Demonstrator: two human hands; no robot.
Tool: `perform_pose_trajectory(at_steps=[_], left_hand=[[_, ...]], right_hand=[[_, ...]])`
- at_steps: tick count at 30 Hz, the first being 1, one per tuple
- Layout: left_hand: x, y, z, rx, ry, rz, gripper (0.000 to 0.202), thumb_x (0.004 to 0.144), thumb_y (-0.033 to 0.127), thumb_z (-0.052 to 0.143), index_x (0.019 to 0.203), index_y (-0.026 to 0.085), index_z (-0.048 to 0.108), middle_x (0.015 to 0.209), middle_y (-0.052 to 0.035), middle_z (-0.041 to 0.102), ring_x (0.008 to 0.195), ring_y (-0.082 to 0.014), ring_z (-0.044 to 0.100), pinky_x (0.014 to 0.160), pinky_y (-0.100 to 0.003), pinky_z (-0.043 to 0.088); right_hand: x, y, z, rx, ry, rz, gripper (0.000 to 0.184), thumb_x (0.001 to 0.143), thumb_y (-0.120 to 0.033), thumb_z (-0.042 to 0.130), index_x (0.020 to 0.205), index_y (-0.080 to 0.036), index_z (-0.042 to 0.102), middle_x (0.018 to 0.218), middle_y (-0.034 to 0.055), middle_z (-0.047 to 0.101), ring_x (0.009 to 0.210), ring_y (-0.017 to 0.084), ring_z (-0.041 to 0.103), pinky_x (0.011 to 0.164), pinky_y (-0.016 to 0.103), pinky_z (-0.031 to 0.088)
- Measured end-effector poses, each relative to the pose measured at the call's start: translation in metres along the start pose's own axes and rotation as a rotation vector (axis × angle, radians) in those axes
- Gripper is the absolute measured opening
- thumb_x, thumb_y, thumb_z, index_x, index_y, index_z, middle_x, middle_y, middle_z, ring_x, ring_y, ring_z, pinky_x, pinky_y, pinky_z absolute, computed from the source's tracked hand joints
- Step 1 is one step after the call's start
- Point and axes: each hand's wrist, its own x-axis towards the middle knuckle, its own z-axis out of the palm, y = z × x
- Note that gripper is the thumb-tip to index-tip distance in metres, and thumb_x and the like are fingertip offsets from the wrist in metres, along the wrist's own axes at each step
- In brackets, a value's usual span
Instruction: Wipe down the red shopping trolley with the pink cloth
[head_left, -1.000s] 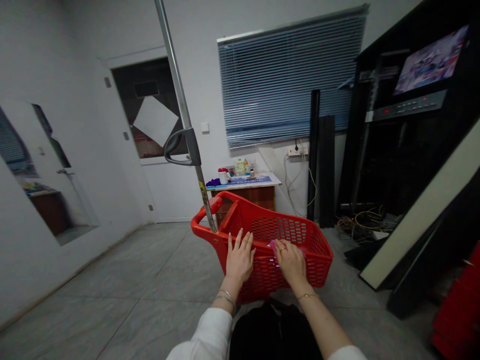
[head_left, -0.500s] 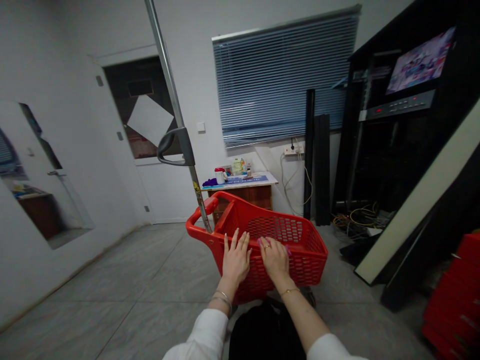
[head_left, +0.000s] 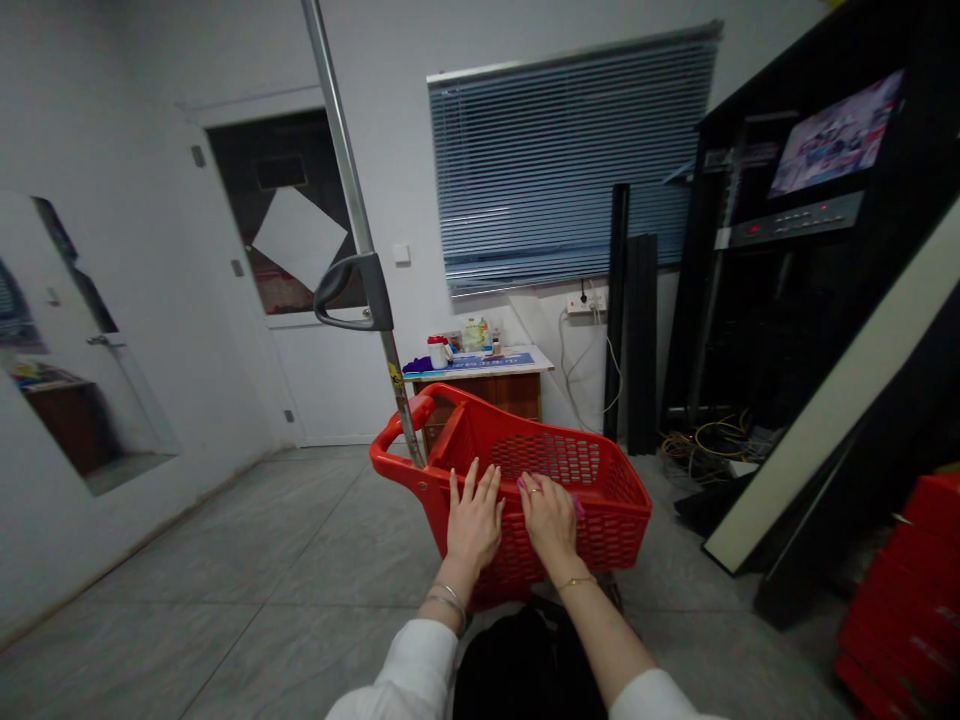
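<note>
Left hand (head_left: 472,520), fingers splayed, braces the red basket (head_left: 600,505); right hand (head_left: 550,515) lies flat on a pink cloth (head_left: 575,502); hard pressing could tip the basket.

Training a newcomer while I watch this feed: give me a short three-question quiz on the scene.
1. True or false: the left hand lies flat on the near wall of the red basket.
2. What peeks out under the right hand? A pink cloth; B bottle; C phone.
3. Which end of the basket does the metal pole rise from?
Key: 1 true; 2 A; 3 its left end, by the handle.
</note>
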Motion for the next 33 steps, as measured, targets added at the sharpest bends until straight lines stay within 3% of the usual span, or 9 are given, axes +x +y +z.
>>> perform_pose_trajectory(at_steps=[3, 9, 11, 13, 18, 20, 22, 29, 33], left_hand=[[-0.001, -0.004, -0.004, 0.005, -0.018, 0.011, 0.052, 0.099, 0.034, 0.037, 0.151, 0.027, 0.033, 0.152, -0.001, 0.045, 0.148, -0.0252, 0.024, 0.121, -0.061, 0.015], [-0.001, -0.002, -0.004, 0.011, -0.026, 0.026, 0.052, 0.1, 0.035, 0.034, 0.151, 0.027, 0.03, 0.153, 0.0, 0.043, 0.149, -0.0236, 0.022, 0.122, -0.06, 0.015], [0.0, 0.001, -0.002, -0.007, -0.015, 0.019, 0.052, 0.1, 0.035, 0.035, 0.151, 0.027, 0.031, 0.153, -0.0003, 0.043, 0.149, -0.0246, 0.022, 0.122, -0.06, 0.015], [0.0, 0.002, 0.0, -0.016, -0.006, 0.014, 0.053, 0.099, 0.034, 0.036, 0.151, 0.027, 0.032, 0.153, -0.0008, 0.043, 0.149, -0.0254, 0.021, 0.121, -0.061, 0.016], [-0.002, -0.001, -0.001, 0.006, -0.014, 0.011, 0.054, 0.099, 0.037, 0.038, 0.151, 0.028, 0.031, 0.153, -0.0002, 0.043, 0.149, -0.0249, 0.019, 0.122, -0.061, 0.014], [-0.002, -0.004, -0.004, 0.014, -0.025, 0.011, 0.053, 0.099, 0.04, 0.038, 0.151, 0.028, 0.031, 0.154, 0.0007, 0.042, 0.149, -0.024, 0.019, 0.122, -0.061, 0.012], [-0.003, -0.006, -0.006, 0.021, -0.036, 0.019, 0.053, 0.1, 0.041, 0.036, 0.151, 0.029, 0.031, 0.154, 0.0016, 0.042, 0.149, -0.0225, 0.019, 0.123, -0.059, 0.012], [0.0, -0.001, -0.004, 0.007, -0.031, 0.017, 0.053, 0.1, 0.04, 0.034, 0.152, 0.028, 0.029, 0.154, 0.001, 0.042, 0.149, -0.0232, 0.019, 0.122, -0.059, 0.014], [0.0, 0.002, -0.001, 0.014, -0.014, 0.009, 0.053, 0.1, 0.04, 0.036, 0.151, 0.028, 0.031, 0.153, 0.0004, 0.043, 0.149, -0.024, 0.02, 0.122, -0.06, 0.014]], right_hand=[[0.0, -0.012, 0.002, 0.052, -0.008, -0.046, 0.031, 0.1, -0.029, 0.043, 0.116, -0.02, 0.068, 0.106, 0.0095, 0.069, 0.092, 0.018, 0.06, 0.084, 0.03, 0.039], [-0.017, 0.079, -0.017, -0.017, -0.005, -0.002, 0.036, 0.101, -0.038, 0.042, 0.111, -0.019, 0.07, 0.102, 0.0081, 0.07, 0.087, 0.017, 0.06, 0.081, 0.029, 0.039], [-0.016, 0.094, -0.021, -0.058, 0.009, 0.053, 0.036, 0.1, -0.038, 0.042, 0.107, -0.018, 0.071, 0.099, 0.0083, 0.07, 0.083, 0.017, 0.06, 0.08, 0.03, 0.039], [-0.012, 0.082, -0.019, -0.079, 0.019, 0.084, 0.036, 0.1, -0.036, 0.042, 0.104, -0.017, 0.071, 0.095, 0.0085, 0.07, 0.079, 0.016, 0.059, 0.077, 0.03, 0.039], [0.002, -0.006, -0.001, 0.011, -0.014, 0.001, 0.031, 0.101, -0.028, 0.041, 0.11, -0.02, 0.07, 0.099, 0.008, 0.07, 0.085, 0.017, 0.059, 0.079, 0.029, 0.038], [0.004, -0.022, 0.001, 0.043, -0.026, -0.021, 0.031, 0.101, -0.029, 0.041, 0.113, -0.02, 0.069, 0.101, 0.0077, 0.069, 0.087, 0.017, 0.059, 0.079, 0.029, 0.038], [0.002, -0.012, -0.001, 0.058, -0.042, -0.042, 0.032, 0.101, -0.033, 0.041, 0.113, -0.021, 0.068, 0.101, 0.007, 0.07, 0.086, 0.016, 0.059, 0.079, 0.029, 0.037], [-0.016, 0.09, -0.017, -0.044, -0.032, 0.073, 0.038, 0.1, -0.041, 0.04, 0.106, -0.019, 0.071, 0.1, 0.0078, 0.069, 0.083, 0.018, 0.058, 0.077, 0.03, 0.037], [-0.009, 0.053, -0.009, -0.045, 0.006, 0.08, 0.036, 0.101, -0.036, 0.04, 0.104, -0.018, 0.071, 0.096, 0.0083, 0.069, 0.081, 0.018, 0.058, 0.077, 0.031, 0.037]])
